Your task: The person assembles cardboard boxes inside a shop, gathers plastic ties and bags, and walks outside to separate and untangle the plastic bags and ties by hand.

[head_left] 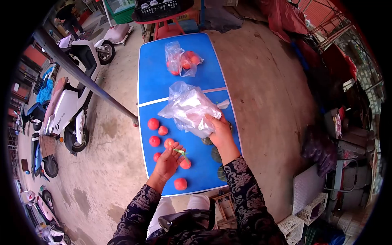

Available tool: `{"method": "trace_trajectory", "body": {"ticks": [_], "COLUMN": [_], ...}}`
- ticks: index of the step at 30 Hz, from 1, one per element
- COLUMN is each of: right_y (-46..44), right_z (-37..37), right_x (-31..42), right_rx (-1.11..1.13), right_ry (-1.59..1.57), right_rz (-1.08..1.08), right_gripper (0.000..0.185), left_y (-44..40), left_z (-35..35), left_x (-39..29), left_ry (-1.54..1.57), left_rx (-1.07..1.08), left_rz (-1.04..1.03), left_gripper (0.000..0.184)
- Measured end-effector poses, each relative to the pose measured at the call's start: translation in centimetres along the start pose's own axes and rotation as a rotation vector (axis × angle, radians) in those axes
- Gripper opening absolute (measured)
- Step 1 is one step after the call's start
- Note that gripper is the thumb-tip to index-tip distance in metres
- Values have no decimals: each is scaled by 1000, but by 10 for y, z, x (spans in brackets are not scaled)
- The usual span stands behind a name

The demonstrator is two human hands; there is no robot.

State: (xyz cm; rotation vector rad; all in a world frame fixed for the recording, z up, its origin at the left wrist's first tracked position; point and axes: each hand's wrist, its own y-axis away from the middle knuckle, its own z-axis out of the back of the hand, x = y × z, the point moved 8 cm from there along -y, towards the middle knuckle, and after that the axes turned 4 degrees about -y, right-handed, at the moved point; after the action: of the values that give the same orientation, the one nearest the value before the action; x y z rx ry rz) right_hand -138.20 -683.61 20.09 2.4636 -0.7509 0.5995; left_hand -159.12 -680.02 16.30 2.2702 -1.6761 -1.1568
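Observation:
My right hand (220,132) is closed on a clear plastic bag (192,108), crumpled and held over the middle of the blue table (190,143). What the bag contains, if anything, I cannot make out. Lower and to the left, my left hand (166,163) pinches a thin green strip (179,152) between its fingertips. Around that hand lie several red tomatoes, among them one (153,123) farther off and one (180,184) close to the near edge. Dark green vegetables (216,154) lie along the right edge, partly hidden by my right hand and forearm.
Another clear bag with tomatoes (186,61) rests on the table's far half. A grey pole (87,81) slants down to the left side. Parked scooters (65,106) stand beyond it. White crates (292,228) sit at lower right, and a dark round table (163,10) stands behind.

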Motion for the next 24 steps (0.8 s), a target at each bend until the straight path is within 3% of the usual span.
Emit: {"method": "trace_trajectory", "body": {"ticks": [7, 8, 10, 12, 13, 16, 18, 22, 24], "right_y": [-113, -137, -178, -226, -234, -194, -138, 0, 65], "right_z": [-19, -2, 49, 142, 160, 180, 160, 136, 132], "right_x": [38, 39, 44, 58, 62, 36, 5, -80, -116], "right_rx": [104, 147, -20, -400, -330, -393, -202, -42, 21], "right_ry": [57, 165, 359, 1026, 1271, 1189, 967, 703, 646], "right_rz": [-80, -86, 2, 321, 409, 475, 437, -84, -208], "right_gripper": [36, 37, 36, 38, 42, 39, 31, 23, 25], "left_y": [-79, -81, -80, -70, -65, -50, -40, -12, 3], "left_z": [-46, -45, -31, -15, -9, 15, 32, 40, 42], "left_x": [-35, -35, -21, 2, 11, 38, 54, 69, 75], "left_ry": [-40, -45, -21, -21, -33, -30, -71, -43, -152], "left_rx": [5, 0, -28, -68, -90, -154, -173, -212, -96], "left_rz": [-116, -118, -78, -27, -3, 59, 112, 151, 146], "left_gripper": [43, 42, 40, 37, 34, 29, 28, 19, 15]}}
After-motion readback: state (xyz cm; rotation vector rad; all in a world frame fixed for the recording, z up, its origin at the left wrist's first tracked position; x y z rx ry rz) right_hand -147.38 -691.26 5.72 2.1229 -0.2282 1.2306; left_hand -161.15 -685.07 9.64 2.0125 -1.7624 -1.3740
